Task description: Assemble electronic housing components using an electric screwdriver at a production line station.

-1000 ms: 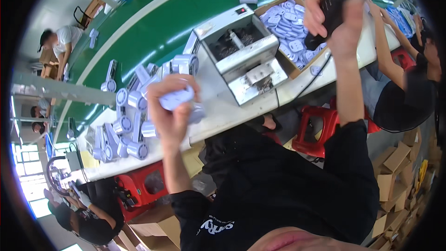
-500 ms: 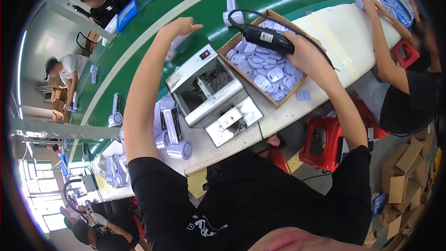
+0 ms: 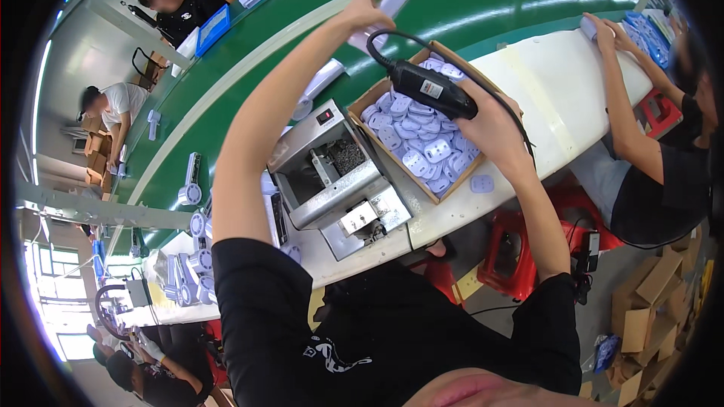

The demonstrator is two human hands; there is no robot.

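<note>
My left hand (image 3: 363, 16) reaches far out over the green conveyor, closed around a pale lavender plastic housing (image 3: 395, 1). In my right hand (image 3: 490, 126) is a black electric screwdriver (image 3: 431, 89), its cable looping forward and back past my wrist. It is held above a cardboard box (image 3: 392, 157) full of small pale plastic covers (image 3: 416, 130). Left of the box stands a metal screw feeder (image 3: 305, 215) with a heap of small screws (image 3: 347, 157) inside. Another pale housing (image 3: 323, 79) lies beyond the feeder. The screwdriver's tip cannot be made out.
One loose cover (image 3: 481, 183) lies on the white bench (image 3: 532, 75) beside the box. More housings (image 3: 197, 260) are grouped left of my left arm. Red stools (image 3: 513, 256) stand below the bench. A co-worker's arms (image 3: 622, 90) are at the right; others work across the green conveyor (image 3: 249, 68).
My left hand has moved right and farther out, and it now holds a housing from the conveyor. My right hand has shifted slightly left and nearer with the screwdriver.
</note>
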